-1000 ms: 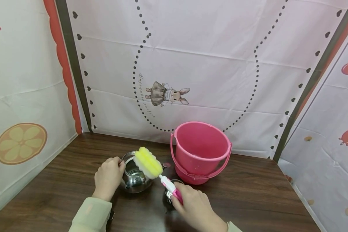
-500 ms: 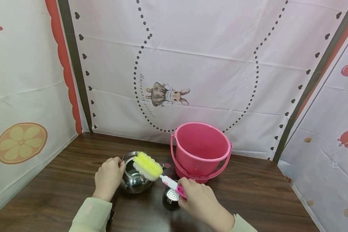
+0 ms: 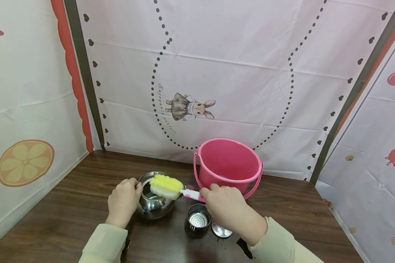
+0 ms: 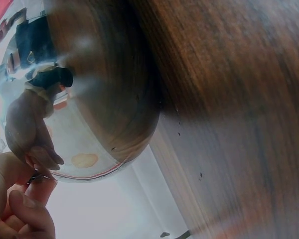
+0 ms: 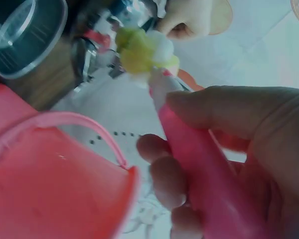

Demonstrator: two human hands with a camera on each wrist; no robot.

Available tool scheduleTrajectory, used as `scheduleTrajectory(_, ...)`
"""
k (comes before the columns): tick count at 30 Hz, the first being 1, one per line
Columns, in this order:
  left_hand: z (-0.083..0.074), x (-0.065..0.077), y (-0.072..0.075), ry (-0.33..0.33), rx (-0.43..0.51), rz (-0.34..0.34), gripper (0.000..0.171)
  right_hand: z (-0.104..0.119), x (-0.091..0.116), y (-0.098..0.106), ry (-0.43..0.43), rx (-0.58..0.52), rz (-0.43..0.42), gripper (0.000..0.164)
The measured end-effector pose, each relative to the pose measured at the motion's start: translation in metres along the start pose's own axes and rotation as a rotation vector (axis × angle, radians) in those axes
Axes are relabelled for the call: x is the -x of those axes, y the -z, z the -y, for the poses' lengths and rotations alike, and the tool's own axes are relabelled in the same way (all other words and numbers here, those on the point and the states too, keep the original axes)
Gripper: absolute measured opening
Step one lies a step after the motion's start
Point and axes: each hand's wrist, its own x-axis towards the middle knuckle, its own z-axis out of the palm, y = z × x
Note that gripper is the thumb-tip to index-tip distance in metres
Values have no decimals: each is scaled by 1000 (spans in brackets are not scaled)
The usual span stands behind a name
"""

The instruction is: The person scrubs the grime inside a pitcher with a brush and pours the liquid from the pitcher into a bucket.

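Observation:
A shiny metal teapot (image 3: 154, 210), its top uncovered, stands on the table at centre left. My left hand (image 3: 124, 201) grips its handle at the left side; in the left wrist view the fingers (image 4: 32, 214) pinch close against the curved metal body (image 4: 104, 109). My right hand (image 3: 232, 210) holds a sponge bottle brush (image 3: 166, 187) by its pink and white handle (image 5: 189, 144). The yellow and white sponge head hovers over the teapot's mouth, pointing left, and hides part of the opening and the spout.
Behind my right hand stands a pink bucket (image 3: 224, 182) with its handle hanging down. A dark metal strainer cup (image 3: 198, 220) with a perforated bottom sits nearer me. Beside it lies a round metal lid (image 3: 221, 230), partly covered by my hand. Printed cloth walls (image 3: 250, 91) enclose the table.
My right hand has moved up and to the right, turning the brush nearly level and lowering its sponge head. The strainer cup and lid have come into view. My left hand stays put.

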Motion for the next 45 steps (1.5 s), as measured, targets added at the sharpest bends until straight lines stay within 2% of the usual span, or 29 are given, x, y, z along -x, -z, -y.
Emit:
scheduleTrajectory(8,1,0,-1,-10,2,-10,16,1,-25,25,-6,105,182,25)
scheduleTrajectory(15,1,-1,-1,-13,0,3,17,7,-39,37,21,184,171,20)
scheduleTrajectory(20,1,-1,-1,-30,-3,-18,16,12,-48,40,36,190,203,22)
scheduleTrajectory(26,1,0,-1,-32,-1,-23,16,18,-55,35,60,220,239,26)
scheduleTrajectory(34,-1,0,-1,-23,-5,-10,16,24,-60,32,49,238,250,26)
scheduleTrajectory(45,-4,-1,0,-10,-39,60,19,32,-70,30,21,237,295,21)
